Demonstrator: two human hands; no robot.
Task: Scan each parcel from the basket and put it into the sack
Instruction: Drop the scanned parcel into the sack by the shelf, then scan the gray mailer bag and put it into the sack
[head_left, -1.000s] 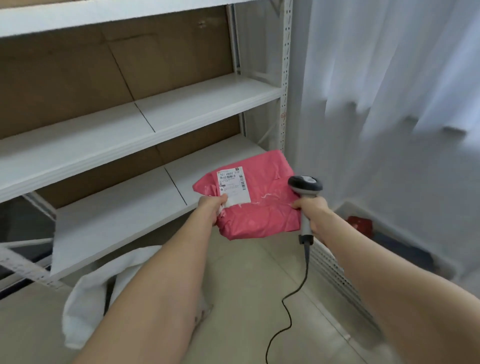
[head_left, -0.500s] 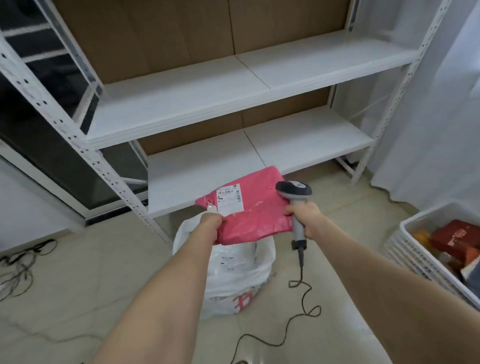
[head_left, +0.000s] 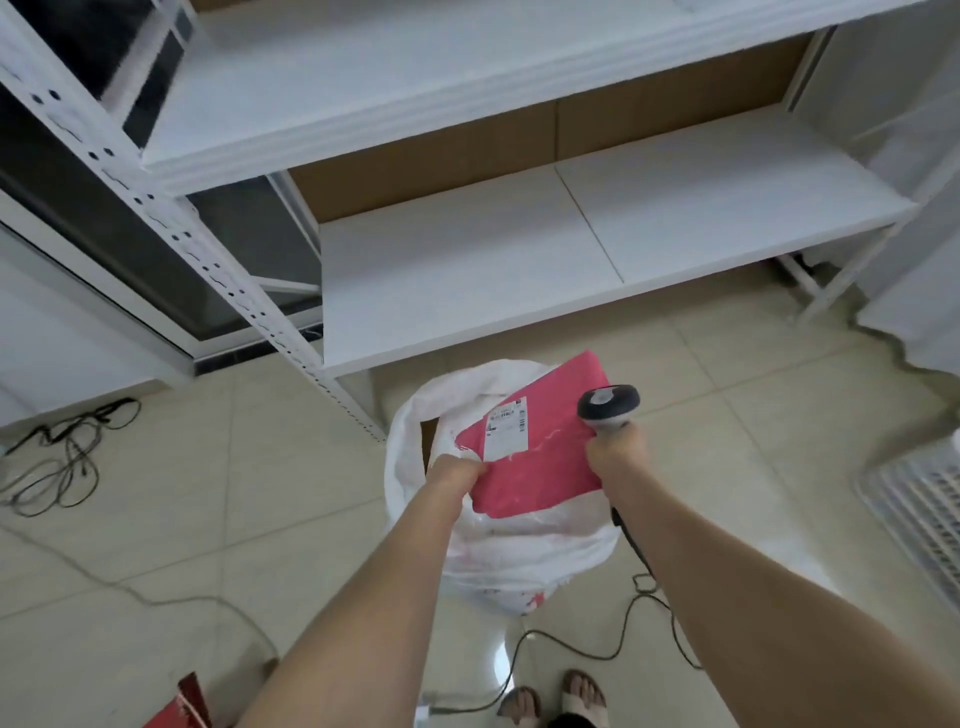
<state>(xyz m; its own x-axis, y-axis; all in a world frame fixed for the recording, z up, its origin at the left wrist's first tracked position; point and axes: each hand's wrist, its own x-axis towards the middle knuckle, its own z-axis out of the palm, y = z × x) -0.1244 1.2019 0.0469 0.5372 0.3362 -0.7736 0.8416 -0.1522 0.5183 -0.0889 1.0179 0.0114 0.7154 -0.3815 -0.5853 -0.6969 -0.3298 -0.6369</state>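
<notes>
Pale beige floor tiles (head_left: 156, 519) fill the lower part of the head view, and a white metal shelving rack (head_left: 467, 270) with white boards and a brown back panel stands across the top. A white curtain (head_left: 909, 322) hangs at the right edge. At the left, a tangle of thin black cables (head_left: 57, 457) lies on the tiles.

A white plastic sack (head_left: 519, 556) stands on the floor just in front of the rack's lowest shelf, with its mouth open. A flat pink plastic mailer parcel (head_left: 545, 467) is held over that mouth, its white printed label (head_left: 506, 428) facing up. Whether its underside touches the sack's rim cannot be told.

The left hand (head_left: 454, 470) pinches the parcel's near left corner, fingers curled tight just beside the label. The right hand (head_left: 615, 452) is wrapped around the handle of a grey handheld barcode scanner (head_left: 608, 408), whose head rises beside the parcel's right edge. The scanner's black cord (head_left: 571, 649) drops past the sack and loops over the tiles.

At the right edge, well apart from the sack, is the slatted wall of a white plastic basket (head_left: 914, 509); its contents are out of sight. Two feet in open sandals (head_left: 584, 691) stand at the bottom, and part of a red object (head_left: 187, 701) shows at the lower left.
</notes>
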